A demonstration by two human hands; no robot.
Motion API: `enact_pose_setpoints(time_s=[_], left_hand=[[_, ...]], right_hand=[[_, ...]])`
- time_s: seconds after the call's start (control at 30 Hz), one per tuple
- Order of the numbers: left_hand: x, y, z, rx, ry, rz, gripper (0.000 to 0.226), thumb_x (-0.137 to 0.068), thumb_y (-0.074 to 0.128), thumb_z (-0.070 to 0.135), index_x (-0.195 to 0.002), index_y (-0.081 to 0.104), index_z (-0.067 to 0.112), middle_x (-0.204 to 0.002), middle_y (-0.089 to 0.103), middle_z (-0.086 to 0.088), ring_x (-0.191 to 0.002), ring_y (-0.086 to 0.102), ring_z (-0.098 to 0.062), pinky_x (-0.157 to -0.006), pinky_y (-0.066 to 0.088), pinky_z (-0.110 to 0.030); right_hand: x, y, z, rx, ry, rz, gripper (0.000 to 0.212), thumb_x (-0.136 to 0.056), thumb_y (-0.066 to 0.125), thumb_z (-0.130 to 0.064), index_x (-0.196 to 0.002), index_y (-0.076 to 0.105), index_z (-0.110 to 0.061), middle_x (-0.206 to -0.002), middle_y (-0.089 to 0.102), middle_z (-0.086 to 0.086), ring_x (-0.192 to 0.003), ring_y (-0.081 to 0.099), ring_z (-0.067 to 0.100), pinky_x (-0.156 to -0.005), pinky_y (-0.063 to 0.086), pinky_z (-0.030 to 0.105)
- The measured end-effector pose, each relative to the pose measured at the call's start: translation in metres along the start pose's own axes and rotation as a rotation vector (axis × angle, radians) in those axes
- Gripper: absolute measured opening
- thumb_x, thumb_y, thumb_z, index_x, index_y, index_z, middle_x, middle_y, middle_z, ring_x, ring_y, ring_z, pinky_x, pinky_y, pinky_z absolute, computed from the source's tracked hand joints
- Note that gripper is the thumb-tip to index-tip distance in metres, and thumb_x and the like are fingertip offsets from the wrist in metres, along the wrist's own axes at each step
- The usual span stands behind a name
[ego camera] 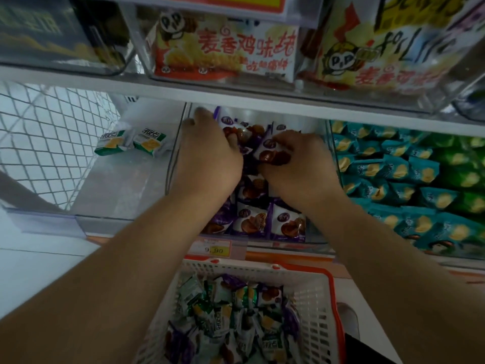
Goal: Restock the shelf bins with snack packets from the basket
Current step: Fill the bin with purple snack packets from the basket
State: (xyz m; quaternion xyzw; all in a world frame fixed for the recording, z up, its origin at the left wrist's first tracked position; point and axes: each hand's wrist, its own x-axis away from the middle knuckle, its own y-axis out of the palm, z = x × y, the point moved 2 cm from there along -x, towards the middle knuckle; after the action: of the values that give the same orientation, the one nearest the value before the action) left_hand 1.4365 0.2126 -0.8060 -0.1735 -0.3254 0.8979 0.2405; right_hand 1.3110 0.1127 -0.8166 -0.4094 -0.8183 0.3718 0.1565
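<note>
Left hand (pixel 210 151): reaches into the middle bin, back of the hand up, fingers curled down among the purple packets at the back; whether it grips one I cannot tell.
Right hand (pixel 296 164): beside the left, close but apart, fingers and thumb pinching one purple packet (pixel 270 153) held just above the pile.
Middle bin (pixel 174 153): clear plastic, on the lower shelf, filled with purple packets (pixel 262 219) showing brown biscuits; those at the front stand in a row against the front wall.
Left bin (pixel 118 195): clear, with two green packets (pixel 131 141) lying side by side near its back.
Right bin (pixel 332 143): packed with teal packets (pixel 388 185); farther right these give way to brighter green ones.
Basket (pixel 312 292): white lattice with an orange rim, below the shelf edge and between the forearms; holds a loose mix of green and purple packets (pixel 236 319).
Price tag (pixel 214 249): on the shelf edge just under the middle bin, digits blurred.
Upper shelf (pixel 105 86): carries clear bins with big snack bags (pixel 225 53), white and red with a panda drawing; a dark bag sits at far left.
Wire mesh (pixel 52 143): white, at the left end of the shelf.
</note>
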Motion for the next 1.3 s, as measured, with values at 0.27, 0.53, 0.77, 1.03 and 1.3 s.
enact_pose_setpoints(time_s=[0.27,0.53,0.77,1.03,1.3], left_hand=[[-0.036,0.028,0.007,-0.026,-0.001,-0.096,0.023,-0.101,0.047,0.020,-0.079,0.055,0.020,-0.089,0.062,-0.001,-0.078,0.056,-0.018,-0.072,0.044,-0.036],[-0.010,0.038,0.005,-0.367,0.113,-0.288,0.050,-0.092,0.069,0.021,-0.135,0.051,0.005,-0.155,0.023,-0.017,-0.103,0.050,-0.027,-0.091,0.046,-0.037],[-0.002,0.042,-0.023,-0.505,0.278,-0.449,0.068,-0.102,0.049,0.038,-0.162,0.026,0.014,-0.172,0.012,-0.008,-0.157,0.009,-0.033,-0.126,0.018,-0.052],[-0.023,0.048,-0.025,-0.553,0.110,-0.534,0.073,-0.104,0.024,0.062,-0.165,0.014,0.025,-0.172,-0.014,-0.005,-0.158,-0.011,-0.026,-0.127,0.002,-0.047],[-0.022,0.038,-0.014,-0.334,0.134,-0.460,0.061,-0.105,0.038,0.045,-0.158,0.032,0.017,-0.168,0.014,-0.012,-0.155,0.011,-0.034,-0.125,0.020,-0.054]], right_hand=[[-0.070,0.018,-0.008,0.311,0.040,-0.030,0.012,-0.099,0.058,-0.026,-0.100,0.065,-0.016,-0.098,0.065,0.008,-0.096,0.066,0.027,-0.082,0.059,0.040],[-0.057,0.040,0.001,0.422,-0.094,0.083,0.038,-0.096,0.062,-0.015,-0.134,0.057,-0.015,-0.134,0.055,0.017,-0.126,0.048,0.035,-0.099,0.046,0.043],[-0.030,0.043,0.011,0.360,-0.232,-0.008,0.053,-0.088,0.069,-0.017,-0.139,0.054,-0.019,-0.140,0.047,0.007,-0.127,0.045,0.033,-0.097,0.052,0.049],[-0.043,0.040,0.007,0.406,-0.281,-0.108,0.074,-0.084,0.072,-0.017,-0.152,0.042,-0.015,-0.158,0.037,0.006,-0.141,0.038,0.031,-0.114,0.042,0.046],[-0.043,0.034,0.007,0.332,-0.264,-0.140,0.085,-0.083,0.074,-0.029,-0.157,0.035,-0.018,-0.159,0.036,0.006,-0.147,0.031,0.029,-0.123,0.030,0.041]])
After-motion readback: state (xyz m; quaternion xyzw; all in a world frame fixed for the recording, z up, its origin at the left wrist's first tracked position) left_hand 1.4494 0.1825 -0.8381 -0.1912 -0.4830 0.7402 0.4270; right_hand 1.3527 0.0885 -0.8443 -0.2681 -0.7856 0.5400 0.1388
